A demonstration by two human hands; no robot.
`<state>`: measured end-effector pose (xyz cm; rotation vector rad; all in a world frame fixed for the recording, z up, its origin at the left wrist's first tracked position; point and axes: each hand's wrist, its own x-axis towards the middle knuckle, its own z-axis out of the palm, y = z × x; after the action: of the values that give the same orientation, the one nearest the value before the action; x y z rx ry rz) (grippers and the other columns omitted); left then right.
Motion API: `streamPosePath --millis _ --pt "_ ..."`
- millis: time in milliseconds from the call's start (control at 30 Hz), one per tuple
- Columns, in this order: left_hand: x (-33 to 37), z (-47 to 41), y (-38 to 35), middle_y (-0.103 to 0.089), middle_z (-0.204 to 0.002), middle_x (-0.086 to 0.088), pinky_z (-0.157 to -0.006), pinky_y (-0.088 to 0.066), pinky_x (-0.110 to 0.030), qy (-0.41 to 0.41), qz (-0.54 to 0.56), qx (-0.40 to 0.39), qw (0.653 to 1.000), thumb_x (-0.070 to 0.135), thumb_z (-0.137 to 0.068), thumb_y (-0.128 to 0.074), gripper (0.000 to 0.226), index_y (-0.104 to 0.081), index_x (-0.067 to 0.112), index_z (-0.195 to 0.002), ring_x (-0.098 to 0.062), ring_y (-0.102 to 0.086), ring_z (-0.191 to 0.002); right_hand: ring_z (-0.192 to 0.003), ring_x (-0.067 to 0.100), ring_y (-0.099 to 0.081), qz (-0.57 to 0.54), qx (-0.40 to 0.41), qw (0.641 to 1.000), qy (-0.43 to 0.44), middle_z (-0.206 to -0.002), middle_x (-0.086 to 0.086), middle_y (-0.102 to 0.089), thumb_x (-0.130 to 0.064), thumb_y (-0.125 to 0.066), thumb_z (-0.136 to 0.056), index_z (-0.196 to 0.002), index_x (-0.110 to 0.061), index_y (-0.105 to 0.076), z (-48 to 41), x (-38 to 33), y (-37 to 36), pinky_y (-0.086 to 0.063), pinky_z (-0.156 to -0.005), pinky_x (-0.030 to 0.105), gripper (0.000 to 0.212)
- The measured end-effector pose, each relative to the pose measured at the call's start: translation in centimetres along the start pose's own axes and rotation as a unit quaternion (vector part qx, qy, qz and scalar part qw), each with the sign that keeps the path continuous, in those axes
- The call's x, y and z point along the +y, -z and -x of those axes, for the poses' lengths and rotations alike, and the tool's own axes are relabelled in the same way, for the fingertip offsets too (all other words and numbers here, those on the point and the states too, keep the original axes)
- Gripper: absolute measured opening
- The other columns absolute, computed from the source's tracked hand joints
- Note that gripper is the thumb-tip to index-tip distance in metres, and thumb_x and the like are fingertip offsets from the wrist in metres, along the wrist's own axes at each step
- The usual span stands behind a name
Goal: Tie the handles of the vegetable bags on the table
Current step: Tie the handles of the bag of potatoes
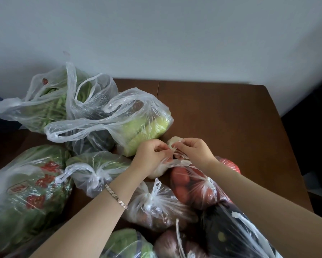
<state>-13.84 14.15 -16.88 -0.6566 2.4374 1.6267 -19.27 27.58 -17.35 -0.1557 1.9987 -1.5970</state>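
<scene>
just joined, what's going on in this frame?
A person is tying a small clear bag of pale produce. The left hand and right hand each pinch its handles, and the knot is not yet closed. Nearby, the tomato bag and a greens bag are already knotted. The cabbage bag and the green-bean bag behind it have loose handles.

The bags (93,112) are thin, see-through plastic, shiny and full of crinkles. The tabletop (221,118) is dark brown wood, smooth with a soft shine. The bracelet (116,197) is shiny metal, made of little links. The far wall (175,34) looks plain and matt.
</scene>
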Motion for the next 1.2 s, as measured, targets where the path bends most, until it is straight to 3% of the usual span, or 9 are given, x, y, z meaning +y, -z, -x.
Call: streamPosePath --millis 133,267,400,567,700,833,933,1100,1200 --pt "0.0 0.7 -0.4 -0.061 -0.071 0.006 -0.058 -0.04 -0.003 -0.003 0.029 -0.075 0.997 0.015 -0.092 -0.055 0.011 -0.056 0.012 -0.081 0.005 -0.056 -0.058 -0.037 -0.002 -0.046 0.03 0.059 0.998 -0.016 -0.038 -0.013 -0.052 -0.013 -0.058 -0.089 -0.058 -0.016 -0.059 -0.7 0.3 -0.4 -0.039 -0.045 0.013 0.031" --pt "-0.8 1.2 -0.7 -0.065 -0.064 0.004 -0.067 -0.049 -0.014 -0.007 0.114 -0.104 0.988 0.006 -0.092 -0.052 0.012 -0.051 0.007 -0.08 -0.002 -0.062 -0.061 -0.037 -0.001 -0.048 0.065 -0.007 0.997 -0.03 -0.05 -0.005 -0.055 -0.011 -0.066 -0.082 -0.067 -0.016 -0.062 -1.0 0.3 -0.9 -0.041 -0.046 0.013 0.016" --pt "-1.4 1.3 -0.1 -0.066 -0.065 0.003 -0.07 -0.049 -0.017 -0.045 0.019 -0.103 0.993 0.008 -0.085 -0.064 0.007 -0.059 0.009 -0.08 -0.001 -0.063 -0.061 -0.049 -0.006 -0.052 0.136 -0.023 0.99 0.004 -0.065 -0.01 -0.059 -0.011 -0.072 -0.076 -0.08 -0.015 -0.07 -1.0 0.8 -0.5 -0.041 -0.055 0.005 0.006" --pt "-1.6 1.5 0.5 -0.071 -0.07 0.007 -0.068 -0.047 -0.007 -0.083 -0.015 -0.043 0.996 0.011 -0.077 -0.074 0.016 -0.067 0.025 -0.075 0.003 -0.065 -0.064 -0.06 -0.012 -0.056 0.209 -0.103 0.972 0.036 -0.074 -0.017 -0.064 -0.01 -0.066 -0.078 -0.089 -0.017 -0.074 0.3 0.8 0.5 -0.043 -0.063 0.004 0.016" --pt "-1.7 1.7 0.1 -0.07 -0.07 0.005 -0.062 -0.044 -0.007 -0.11 -0.062 -0.035 0.991 0.011 -0.08 -0.069 0.005 -0.073 0.013 -0.083 -0.001 -0.062 -0.061 -0.077 0.005 -0.063 0.253 -0.117 0.958 0.074 -0.079 -0.011 -0.066 -0.014 -0.072 -0.073 -0.087 -0.02 -0.07 1.0 0.8 1.1 -0.051 -0.083 0.023 0.016" --pt "-1.9 1.4 -0.5 -0.065 -0.075 0.008 -0.067 -0.043 -0.01 -0.122 -0.099 -0.001 0.988 0.015 -0.086 -0.063 0.008 -0.068 0.01 -0.089 0.001 -0.058 -0.068 -0.071 -0.008 -0.062 0.203 -0.121 0.966 0.1 -0.081 -0.007 -0.065 -0.003 -0.073 -0.072 -0.077 -0.031 -0.059 1.1 0.6 1.3 -0.048 -0.072 0.008 0.032" --pt "-1.9 1.0 -0.8 -0.068 -0.082 0.005 -0.072 -0.045 -0.013 -0.089 -0.058 -0.001 0.994 0.019 -0.088 -0.062 0.008 -0.065 0.013 -0.09 -0.006 -0.062 -0.078 -0.072 0.002 -0.063 0.157 -0.105 0.976 0.112 -0.074 -0.007 -0.066 0.01 -0.067 -0.07 -0.07 -0.03 -0.067 1.0 0.7 1.3 -0.05 -0.076 0.014 0.039" --pt "-1.9 0.3 -1.0 -0.061 -0.084 0.003 -0.068 -0.041 -0.007 -0.062 -0.043 0.035 0.997 0.016 -0.089 -0.059 0.012 -0.063 0.007 -0.096 -0.009 -0.056 -0.08 -0.077 -0.001 -0.053 0.201 -0.033 0.969 0.139 -0.078 -0.012 -0.059 -0.015 -0.067 -0.082 -0.077 -0.013 -0.069 1.0 0.7 0.4 -0.036 -0.071 0.006 0.006" --pt "-2.4 0.0 -0.4 -0.063 -0.094 -0.002 -0.078 -0.044 -0.02 -0.038 -0.055 0.079 0.995 0.018 -0.09 -0.057 0.018 -0.062 0.005 -0.102 -0.014 -0.057 -0.088 -0.1 0.008 -0.039 0.229 -0.005 0.96 0.162 -0.098 -0.007 -0.053 -0.02 -0.054 -0.092 -0.078 -0.015 -0.063 0.7 1.1 0.3 -0.027 -0.076 0.009 0.017"
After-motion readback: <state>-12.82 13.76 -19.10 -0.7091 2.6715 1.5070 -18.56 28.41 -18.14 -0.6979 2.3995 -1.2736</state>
